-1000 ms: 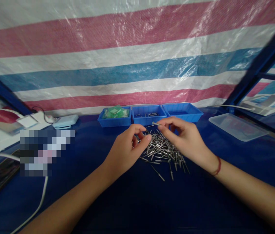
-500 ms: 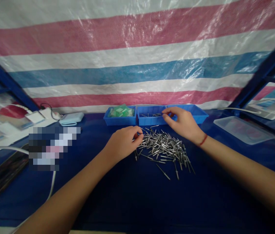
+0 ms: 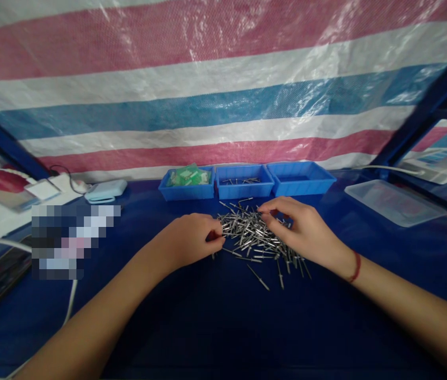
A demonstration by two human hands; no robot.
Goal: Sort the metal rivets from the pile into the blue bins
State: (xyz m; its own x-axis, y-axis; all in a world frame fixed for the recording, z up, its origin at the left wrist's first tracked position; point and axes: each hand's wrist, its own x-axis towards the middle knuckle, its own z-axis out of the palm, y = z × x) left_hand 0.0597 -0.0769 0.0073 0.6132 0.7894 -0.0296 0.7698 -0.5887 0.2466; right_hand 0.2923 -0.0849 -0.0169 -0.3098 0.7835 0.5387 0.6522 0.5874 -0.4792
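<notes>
A heap of silvery pop rivets lies loose on the dark blue tabletop, with a few strays along its near side. At the left edge of the heap is my left hand, its fingers curled toward the thumb; whatever they enclose is hidden. My right hand, with a red cord on the wrist, hovers over the heap's right part. Its thumb and index finger are slightly apart, and no rivet shows clearly between them. Behind the heap, the middle blue bin contains several rivets.
The left blue bin holds green-and-clear plastic packets. Beside the middle bin stands the right blue bin. A translucent lid lies right. Leftward are a light blue case, a phone and a white cable.
My right hand has moved back from over the middle and right bins to the rivet heap. My left hand stays at the heap's left edge. The camera view has shifted slightly.
</notes>
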